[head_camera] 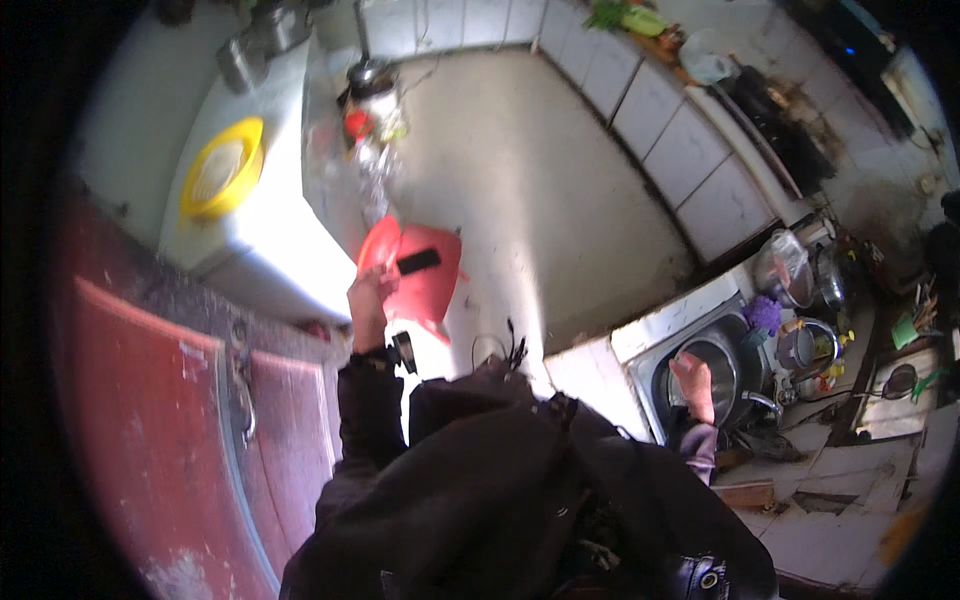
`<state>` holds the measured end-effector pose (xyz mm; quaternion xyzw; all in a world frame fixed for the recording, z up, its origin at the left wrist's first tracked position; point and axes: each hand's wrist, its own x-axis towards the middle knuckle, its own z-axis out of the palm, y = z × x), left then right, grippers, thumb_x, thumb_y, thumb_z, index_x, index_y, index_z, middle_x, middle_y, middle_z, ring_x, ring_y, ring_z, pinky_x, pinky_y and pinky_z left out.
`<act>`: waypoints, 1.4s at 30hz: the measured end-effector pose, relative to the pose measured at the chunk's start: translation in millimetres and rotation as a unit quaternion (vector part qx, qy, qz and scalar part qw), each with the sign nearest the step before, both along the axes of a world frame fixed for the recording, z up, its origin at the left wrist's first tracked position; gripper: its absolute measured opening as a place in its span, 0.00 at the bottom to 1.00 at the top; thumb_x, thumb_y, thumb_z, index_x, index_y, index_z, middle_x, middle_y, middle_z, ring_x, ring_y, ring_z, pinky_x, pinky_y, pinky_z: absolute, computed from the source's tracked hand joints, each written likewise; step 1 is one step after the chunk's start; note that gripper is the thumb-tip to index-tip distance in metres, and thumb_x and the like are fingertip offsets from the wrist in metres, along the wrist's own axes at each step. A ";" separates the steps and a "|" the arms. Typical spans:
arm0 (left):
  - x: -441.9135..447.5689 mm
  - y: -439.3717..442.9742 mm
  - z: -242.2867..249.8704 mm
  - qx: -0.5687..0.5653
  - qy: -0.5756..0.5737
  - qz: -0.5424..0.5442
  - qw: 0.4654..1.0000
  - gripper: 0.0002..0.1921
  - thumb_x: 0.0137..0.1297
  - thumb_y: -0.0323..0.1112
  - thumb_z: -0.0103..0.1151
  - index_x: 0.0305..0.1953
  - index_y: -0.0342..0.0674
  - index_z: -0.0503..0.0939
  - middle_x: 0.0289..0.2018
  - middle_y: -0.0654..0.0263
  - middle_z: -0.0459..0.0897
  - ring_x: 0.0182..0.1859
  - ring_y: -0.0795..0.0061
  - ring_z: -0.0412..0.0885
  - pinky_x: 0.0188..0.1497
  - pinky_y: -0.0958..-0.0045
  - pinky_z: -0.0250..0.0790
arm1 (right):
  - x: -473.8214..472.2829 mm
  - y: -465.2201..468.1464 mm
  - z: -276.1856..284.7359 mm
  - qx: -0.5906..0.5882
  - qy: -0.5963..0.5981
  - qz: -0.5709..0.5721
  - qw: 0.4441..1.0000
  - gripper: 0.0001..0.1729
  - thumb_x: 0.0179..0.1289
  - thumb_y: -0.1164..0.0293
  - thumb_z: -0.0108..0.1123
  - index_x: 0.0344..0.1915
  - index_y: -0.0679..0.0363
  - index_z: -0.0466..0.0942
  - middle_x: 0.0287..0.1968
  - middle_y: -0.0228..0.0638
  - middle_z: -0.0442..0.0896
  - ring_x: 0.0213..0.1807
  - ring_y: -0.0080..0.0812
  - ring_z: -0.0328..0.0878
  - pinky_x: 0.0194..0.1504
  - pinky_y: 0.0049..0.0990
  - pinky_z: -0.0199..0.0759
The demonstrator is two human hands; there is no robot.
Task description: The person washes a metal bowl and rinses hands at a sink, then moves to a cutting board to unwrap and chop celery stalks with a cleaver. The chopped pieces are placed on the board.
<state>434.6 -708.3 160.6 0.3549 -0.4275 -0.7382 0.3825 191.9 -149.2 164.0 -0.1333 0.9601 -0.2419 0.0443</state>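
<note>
My left hand (369, 296) is at the left, its fingertips closed on one end of a flat black rectangular object (418, 261), which looks like a phone. Beneath that object is a red plastic chair (431, 296), partly hidden by the hand. A dark watch or band (403, 352) is on my left wrist. Over on the right, my right hand (694, 384) is above a stainless steel sink (720, 352), near the tap (761, 401). Its fingers look bent; blur hides whether anything is between them.
A yellow basin (259, 154) rests on a white surface (277, 217) at left. Clear plastic bottles (371, 172) stand on the floor (480, 150) beside it. Red doors (165, 420) flank my left side. Pots (829, 277) and a purple scrubber (763, 315) sit by the sink.
</note>
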 end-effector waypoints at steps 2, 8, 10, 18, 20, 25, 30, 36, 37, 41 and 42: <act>20.6 -16.9 -2.1 -0.012 -0.008 0.020 1.000 0.10 0.63 0.33 0.51 0.39 0.30 0.74 0.32 0.59 0.79 0.30 0.71 0.78 0.33 0.74 0.72 | 5.0 2.1 -10.0 0.044 0.020 0.048 0.998 0.26 0.49 0.60 0.65 0.44 0.67 0.76 0.41 0.52 0.80 0.45 0.45 0.78 0.46 0.34 0.71; 69.2 -41.1 8.9 -0.025 -0.032 0.102 0.994 0.07 0.64 0.30 0.49 0.37 0.33 0.75 0.33 0.59 0.81 0.29 0.72 0.79 0.31 0.77 0.71 | -0.7 -22.0 -5.0 0.062 -0.023 0.066 0.996 0.24 0.50 0.61 0.63 0.43 0.68 0.77 0.42 0.53 0.79 0.46 0.47 0.77 0.48 0.34 0.70; 78.7 -40.5 3.9 -0.023 -0.017 0.130 0.991 0.06 0.63 0.28 0.49 0.35 0.33 0.75 0.30 0.59 0.80 0.27 0.71 0.78 0.30 0.77 0.70 | -6.1 -36.8 0.9 0.063 -0.026 0.070 0.995 0.24 0.50 0.61 0.63 0.43 0.67 0.77 0.42 0.52 0.79 0.46 0.47 0.77 0.47 0.34 0.71; 98.6 -43.0 -53.4 0.016 -0.017 0.009 1.000 0.16 0.65 0.42 0.49 0.28 0.35 0.73 0.23 0.60 0.78 0.23 0.71 0.74 0.25 0.74 0.66 | -11.9 -27.6 -29.8 0.060 -0.075 0.040 0.995 0.21 0.55 0.65 0.59 0.47 0.65 0.76 0.46 0.46 0.79 0.49 0.36 0.77 0.49 0.27 0.70; 86.5 -43.7 -61.7 0.070 -0.070 0.001 0.995 0.19 0.65 0.47 0.49 0.25 0.37 0.73 0.24 0.60 0.79 0.25 0.72 0.76 0.27 0.76 0.67 | -5.8 3.7 -62.8 0.081 -0.071 -0.045 0.993 0.18 0.56 0.64 0.57 0.41 0.66 0.78 0.44 0.47 0.80 0.44 0.35 0.80 0.45 0.29 0.73; 22.5 -30.8 -57.9 0.066 -0.189 -0.026 0.979 0.20 0.67 0.49 0.47 0.25 0.38 0.75 0.23 0.62 0.79 0.26 0.71 0.76 0.29 0.75 0.67 | 21.2 111.0 -158.8 -0.024 -0.115 -0.347 0.930 0.19 0.49 0.62 0.61 0.39 0.61 0.77 0.41 0.48 0.79 0.43 0.46 0.77 0.45 0.37 0.71; -74.1 -5.3 -42.6 0.003 -0.195 -0.151 0.969 0.19 0.66 0.49 0.48 0.28 0.38 0.76 0.25 0.65 0.80 0.26 0.76 0.76 0.31 0.78 0.67 | 37.2 192.5 -223.8 0.129 0.047 -0.159 0.978 0.29 0.36 0.64 0.74 0.41 0.62 0.75 0.39 0.45 0.79 0.39 0.43 0.78 0.42 0.37 0.72; -187.0 26.6 -22.1 -0.002 -0.167 -0.271 0.948 0.18 0.67 0.45 0.46 0.28 0.37 0.76 0.26 0.62 0.80 0.27 0.74 0.78 0.29 0.78 0.69 | 16.9 147.9 -219.6 0.047 -0.038 -0.385 0.921 0.19 0.42 0.66 0.68 0.37 0.63 0.79 0.32 0.43 0.82 0.37 0.40 0.79 0.40 0.32 0.72; -202.7 31.4 -20.0 0.006 -0.166 -0.284 0.944 0.18 0.68 0.45 0.46 0.28 0.37 0.76 0.26 0.62 0.81 0.27 0.74 0.78 0.29 0.78 0.69 | 10.2 143.7 -212.4 0.089 -0.043 -0.411 0.906 0.18 0.44 0.66 0.67 0.36 0.64 0.79 0.31 0.43 0.82 0.36 0.39 0.80 0.39 0.31 0.72; -243.3 48.2 -16.6 -0.020 -0.177 -0.338 0.924 0.17 0.68 0.45 0.46 0.31 0.36 0.75 0.27 0.62 0.80 0.27 0.73 0.78 0.29 0.77 0.69 | -58.0 178.3 -185.2 -0.026 0.055 -0.573 0.817 0.14 0.49 0.67 0.61 0.35 0.63 0.78 0.28 0.45 0.81 0.32 0.42 0.80 0.35 0.36 0.72; -252.8 50.6 -18.4 -0.009 -0.192 -0.340 0.921 0.17 0.68 0.45 0.46 0.31 0.36 0.75 0.27 0.62 0.80 0.28 0.73 0.78 0.29 0.77 0.69 | -77.5 185.1 -179.2 -0.130 0.082 -0.639 0.754 0.13 0.49 0.67 0.60 0.34 0.63 0.78 0.27 0.45 0.81 0.31 0.43 0.80 0.34 0.37 0.71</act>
